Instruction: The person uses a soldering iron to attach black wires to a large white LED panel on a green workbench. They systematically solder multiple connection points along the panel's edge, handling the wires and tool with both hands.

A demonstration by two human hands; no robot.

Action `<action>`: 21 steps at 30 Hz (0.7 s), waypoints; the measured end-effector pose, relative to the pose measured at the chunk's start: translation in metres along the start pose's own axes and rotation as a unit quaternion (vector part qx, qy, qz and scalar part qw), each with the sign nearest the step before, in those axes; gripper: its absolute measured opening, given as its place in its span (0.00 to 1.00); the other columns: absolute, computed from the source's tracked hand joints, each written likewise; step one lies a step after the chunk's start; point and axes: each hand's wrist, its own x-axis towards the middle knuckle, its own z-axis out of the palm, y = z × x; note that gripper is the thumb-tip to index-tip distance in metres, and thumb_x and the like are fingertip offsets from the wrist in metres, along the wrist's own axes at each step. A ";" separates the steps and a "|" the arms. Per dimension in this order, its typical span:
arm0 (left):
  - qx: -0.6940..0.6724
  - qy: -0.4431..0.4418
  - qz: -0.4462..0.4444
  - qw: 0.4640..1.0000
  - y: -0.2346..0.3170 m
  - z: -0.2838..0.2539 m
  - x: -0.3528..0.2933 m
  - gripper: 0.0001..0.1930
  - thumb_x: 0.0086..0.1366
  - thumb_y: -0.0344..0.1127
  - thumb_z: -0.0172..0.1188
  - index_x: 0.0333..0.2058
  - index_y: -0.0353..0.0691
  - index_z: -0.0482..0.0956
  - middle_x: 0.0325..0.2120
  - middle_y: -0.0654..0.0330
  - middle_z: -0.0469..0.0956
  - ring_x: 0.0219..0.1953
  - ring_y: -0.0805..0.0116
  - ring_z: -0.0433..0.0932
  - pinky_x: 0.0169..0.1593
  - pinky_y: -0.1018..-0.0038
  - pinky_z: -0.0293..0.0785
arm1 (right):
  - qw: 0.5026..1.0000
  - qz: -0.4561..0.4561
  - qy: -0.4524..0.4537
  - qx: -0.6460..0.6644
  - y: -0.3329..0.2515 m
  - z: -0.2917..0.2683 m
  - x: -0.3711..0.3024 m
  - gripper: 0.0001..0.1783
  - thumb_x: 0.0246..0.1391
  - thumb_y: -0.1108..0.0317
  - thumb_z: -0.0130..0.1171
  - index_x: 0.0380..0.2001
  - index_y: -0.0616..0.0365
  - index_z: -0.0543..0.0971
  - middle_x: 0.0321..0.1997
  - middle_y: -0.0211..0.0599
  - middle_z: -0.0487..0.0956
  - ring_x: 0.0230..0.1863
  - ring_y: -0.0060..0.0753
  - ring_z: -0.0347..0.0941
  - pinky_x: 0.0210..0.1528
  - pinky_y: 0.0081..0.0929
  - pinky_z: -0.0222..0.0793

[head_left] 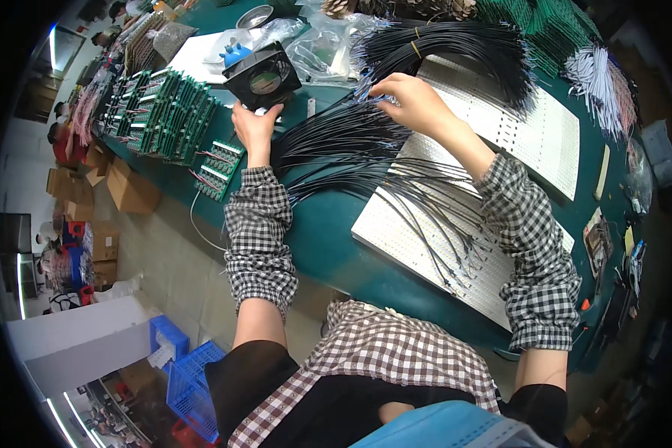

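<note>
My left hand [255, 131] is at the lower edge of a square black fan [263, 77], thumb and forefinger spread apart. Its other fingertips are hidden, and whether it touches the fan I cannot tell. My right hand [412, 104] is raised over the black wires, fingers curled into a pinch beside the tinned wire ends. What lies in that pinch is too small to make out. Loose black wires [336, 138] spread between my hands, some across a white dotted panel [418, 224]. Small green circuit boards [218, 170] lie beside my left wrist.
Stacked green boards [160, 116] stand at the left. A tied bundle of black wires [455, 46] rests on a second white panel [549, 142]. Clear plastic bags [328, 48] and a blue object [235, 54] sit behind the fan. White wires [596, 78] lie far right.
</note>
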 end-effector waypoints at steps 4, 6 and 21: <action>0.004 -0.013 -0.052 0.999 -0.001 0.000 -0.003 0.41 0.36 0.44 0.80 0.47 0.27 0.72 0.40 0.42 0.80 0.44 0.44 0.79 0.48 0.58 0.75 | 0.999 0.021 0.012 0.045 -0.006 0.011 0.008 0.16 0.50 0.70 0.61 0.44 0.57 0.83 0.42 0.42 0.83 0.44 0.43 0.80 0.50 0.34 0.75; -0.005 -0.008 -0.032 0.999 0.001 0.001 -0.002 0.41 0.36 0.44 0.80 0.47 0.27 0.73 0.41 0.42 0.80 0.44 0.44 0.79 0.48 0.58 0.75 | 0.990 0.035 0.038 0.135 -0.008 0.031 0.024 0.17 0.48 0.70 0.60 0.44 0.57 0.83 0.39 0.44 0.84 0.42 0.45 0.81 0.49 0.36 0.76; -0.307 -0.099 -0.113 0.940 -0.008 0.007 0.007 0.40 0.35 0.26 0.80 0.50 0.28 0.70 0.43 0.53 0.80 0.43 0.66 0.79 0.48 0.73 0.76 | 0.702 0.333 -0.144 0.614 -0.017 0.127 0.120 0.48 0.49 0.83 0.59 0.71 0.60 0.48 0.49 0.42 0.75 0.49 0.38 0.77 0.48 0.39 0.77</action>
